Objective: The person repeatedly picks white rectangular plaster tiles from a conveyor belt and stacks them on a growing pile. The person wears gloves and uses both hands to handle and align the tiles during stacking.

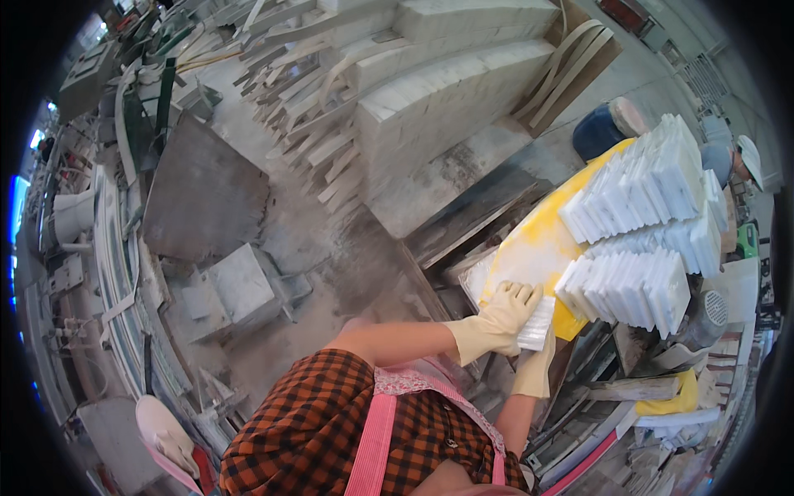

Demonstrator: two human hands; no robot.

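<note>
Both my hands wear cream rubber gloves. My left hand point(499, 317) is closed, its fingers curled over the far end of a small white stack of thin stone pieces point(537, 323). From the near side, my right hand point(536, 369) meets the same stack; its fingers are hidden behind the stack and the other glove. The stack is at the near edge of a yellow-and-white dusty sheet point(533, 248). Just right of my hands stand rows of white marble tiles on edge, a near row point(628, 288) and a taller far row point(641, 186).
Large marble blocks point(447, 91) rise at the back, beside a pile of stone strips point(322, 140). A dark blue drum point(597, 134) stands beyond the sheet. Stone blocks point(240, 285) lie on the floor at left. At far right is a person in a white hat point(748, 159).
</note>
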